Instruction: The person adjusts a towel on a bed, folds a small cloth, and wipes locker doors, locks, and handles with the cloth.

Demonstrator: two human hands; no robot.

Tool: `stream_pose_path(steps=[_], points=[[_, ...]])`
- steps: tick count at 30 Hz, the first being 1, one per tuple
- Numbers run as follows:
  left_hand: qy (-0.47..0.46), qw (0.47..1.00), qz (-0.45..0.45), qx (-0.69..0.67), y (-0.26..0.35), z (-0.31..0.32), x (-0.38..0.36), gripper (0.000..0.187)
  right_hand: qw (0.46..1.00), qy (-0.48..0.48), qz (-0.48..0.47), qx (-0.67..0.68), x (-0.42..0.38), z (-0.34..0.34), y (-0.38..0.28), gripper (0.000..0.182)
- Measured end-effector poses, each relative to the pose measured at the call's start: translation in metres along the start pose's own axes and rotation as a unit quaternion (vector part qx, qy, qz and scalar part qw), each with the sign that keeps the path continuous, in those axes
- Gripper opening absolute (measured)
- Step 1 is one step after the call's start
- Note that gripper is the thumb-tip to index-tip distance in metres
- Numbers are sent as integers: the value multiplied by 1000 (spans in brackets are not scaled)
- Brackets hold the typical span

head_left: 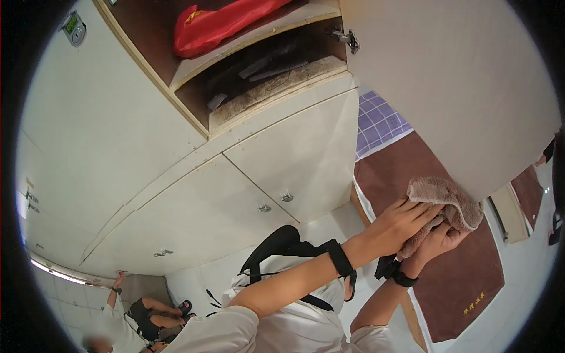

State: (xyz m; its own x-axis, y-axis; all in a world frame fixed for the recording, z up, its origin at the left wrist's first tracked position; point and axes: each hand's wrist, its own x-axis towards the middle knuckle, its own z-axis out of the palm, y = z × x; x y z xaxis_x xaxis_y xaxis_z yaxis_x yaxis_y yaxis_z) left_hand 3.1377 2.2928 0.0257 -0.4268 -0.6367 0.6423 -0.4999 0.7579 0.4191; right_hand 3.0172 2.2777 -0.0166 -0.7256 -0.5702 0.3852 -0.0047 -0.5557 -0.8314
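A brownish, damp-looking cloth (pixel 441 191) is bunched over the lower corner of the open cabinet door (pixel 447 88). My left hand (pixel 405 222) grips the near side of the cloth, its fingers laid over the folds. Just below and to the right, my right hand (pixel 438 240) is closed on the lower part, thumb and fingers partly hidden by the fabric. Both wrists wear dark bands.
The open cabinet (pixel 194 88) has a red bag (pixel 223 26) on its upper shelf and a dirty lower shelf. Closed white doors (pixel 194 200) lie below. A bed with a brown cover (pixel 459 282) stands under the cloth. Another person (pixel 138 317) crouches at lower left.
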Motion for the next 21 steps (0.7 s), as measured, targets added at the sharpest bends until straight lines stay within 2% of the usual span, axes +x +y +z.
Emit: stream_pose_path(steps=[4,8,13,18,21], points=[[-12,1000,-13,1,16,-5,15,57,1000,-1,-3,0,19,5,-29,38],[21,1000,10,-11,37,-24,50,56,997,-54,-31,-34,55,19,-73,37],[29,999,-6,-44,70,-54,101,53,986,-127,-80,-75,114,22,-120,31],[86,996,-6,-27,89,-85,131,43,986,-156,-50,-31,147,49,-166,25],[138,989,-20,-42,99,-107,140,37,978,-196,-26,-71,161,58,-186,32]])
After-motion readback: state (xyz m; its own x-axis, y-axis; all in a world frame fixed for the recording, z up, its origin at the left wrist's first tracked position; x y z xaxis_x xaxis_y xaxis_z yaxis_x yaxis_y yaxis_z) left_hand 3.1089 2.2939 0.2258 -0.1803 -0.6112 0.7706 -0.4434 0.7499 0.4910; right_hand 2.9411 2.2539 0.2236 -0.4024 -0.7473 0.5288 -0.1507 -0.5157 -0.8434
